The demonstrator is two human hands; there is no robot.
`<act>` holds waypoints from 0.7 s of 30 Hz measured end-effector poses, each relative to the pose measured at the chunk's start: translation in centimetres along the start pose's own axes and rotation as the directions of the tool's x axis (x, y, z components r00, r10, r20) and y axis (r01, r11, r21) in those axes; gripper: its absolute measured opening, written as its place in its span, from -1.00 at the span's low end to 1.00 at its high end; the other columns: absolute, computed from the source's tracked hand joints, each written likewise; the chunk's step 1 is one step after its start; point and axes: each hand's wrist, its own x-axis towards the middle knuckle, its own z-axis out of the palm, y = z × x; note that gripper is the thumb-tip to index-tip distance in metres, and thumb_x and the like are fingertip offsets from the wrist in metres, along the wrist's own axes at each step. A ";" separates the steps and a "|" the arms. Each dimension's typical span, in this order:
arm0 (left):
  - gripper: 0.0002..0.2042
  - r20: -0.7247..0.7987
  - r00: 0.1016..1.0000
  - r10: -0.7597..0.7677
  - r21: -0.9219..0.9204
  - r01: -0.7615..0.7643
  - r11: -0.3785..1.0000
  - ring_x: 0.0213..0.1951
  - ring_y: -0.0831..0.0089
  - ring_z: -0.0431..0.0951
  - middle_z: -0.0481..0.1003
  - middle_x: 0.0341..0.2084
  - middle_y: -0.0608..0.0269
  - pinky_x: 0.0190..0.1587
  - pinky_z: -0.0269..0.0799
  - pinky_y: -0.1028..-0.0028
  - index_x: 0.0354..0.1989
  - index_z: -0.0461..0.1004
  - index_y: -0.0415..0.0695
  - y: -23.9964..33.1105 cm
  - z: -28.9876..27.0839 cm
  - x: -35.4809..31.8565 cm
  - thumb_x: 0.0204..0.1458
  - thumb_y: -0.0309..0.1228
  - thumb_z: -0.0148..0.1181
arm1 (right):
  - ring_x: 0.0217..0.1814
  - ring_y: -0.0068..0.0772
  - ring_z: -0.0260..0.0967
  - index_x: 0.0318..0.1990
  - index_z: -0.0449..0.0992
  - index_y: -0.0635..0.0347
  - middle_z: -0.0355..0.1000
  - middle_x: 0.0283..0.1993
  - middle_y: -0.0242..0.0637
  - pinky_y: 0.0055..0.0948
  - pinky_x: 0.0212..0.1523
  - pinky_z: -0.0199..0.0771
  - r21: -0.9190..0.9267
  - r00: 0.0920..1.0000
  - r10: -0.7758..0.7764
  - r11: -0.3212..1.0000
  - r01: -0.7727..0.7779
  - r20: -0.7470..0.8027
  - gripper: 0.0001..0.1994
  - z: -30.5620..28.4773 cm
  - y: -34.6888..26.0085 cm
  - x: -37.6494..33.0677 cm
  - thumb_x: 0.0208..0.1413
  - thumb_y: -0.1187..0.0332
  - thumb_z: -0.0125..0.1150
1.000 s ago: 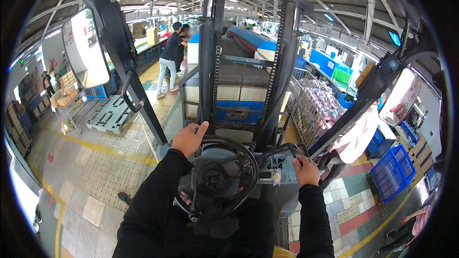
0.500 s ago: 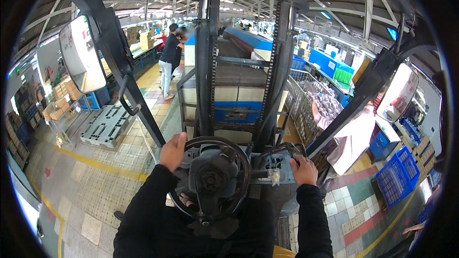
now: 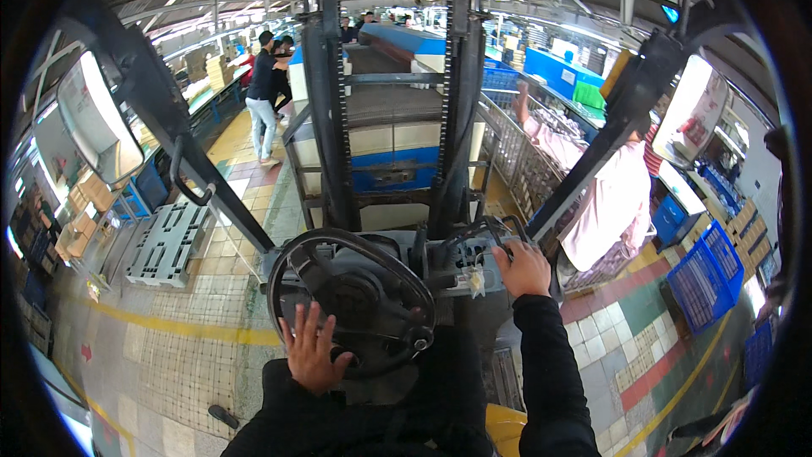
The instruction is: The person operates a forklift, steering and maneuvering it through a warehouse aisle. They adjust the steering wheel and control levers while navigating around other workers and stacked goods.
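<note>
A black steering wheel stands before me, with a round knob on its rim. My left hand is at the wheel's lower left, palm down and fingers spread, gripping nothing; whether it touches the rim I cannot tell. To the right of the wheel, my right hand is closed over a control lever, its knob partly hidden beneath the fingers. Ahead rises the black forklift mast with chains along its uprights. Beyond it stands a large cream and blue machine with a dark belt.
A grey pallet lies on the tiled floor at left. Two people stand ahead left. Close on the right, a person in pink is beside a wire cage cart. A blue crate sits farther right.
My left hand has come off the wheel's upper left rim, down to its lower left, and opened. The wheel has turned. The view has shifted; the person in pink has raised a hand.
</note>
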 end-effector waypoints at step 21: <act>-0.40 0.018 1.000 0.024 -0.251 -0.019 0.968 0.49 -0.11 0.01 0.16 0.43 -0.03 0.41 -0.32 -0.35 0.24 0.42 -0.10 -1.6 6.4 13.8 0.10 0.00 0.28 | 0.63 0.38 -0.37 0.43 0.03 0.47 -0.36 0.59 0.35 0.13 0.51 -0.14 0.209 1.000 0.011 0.978 -0.011 -0.001 -0.15 8.4 -2.6 5.9 0.11 0.18 0.31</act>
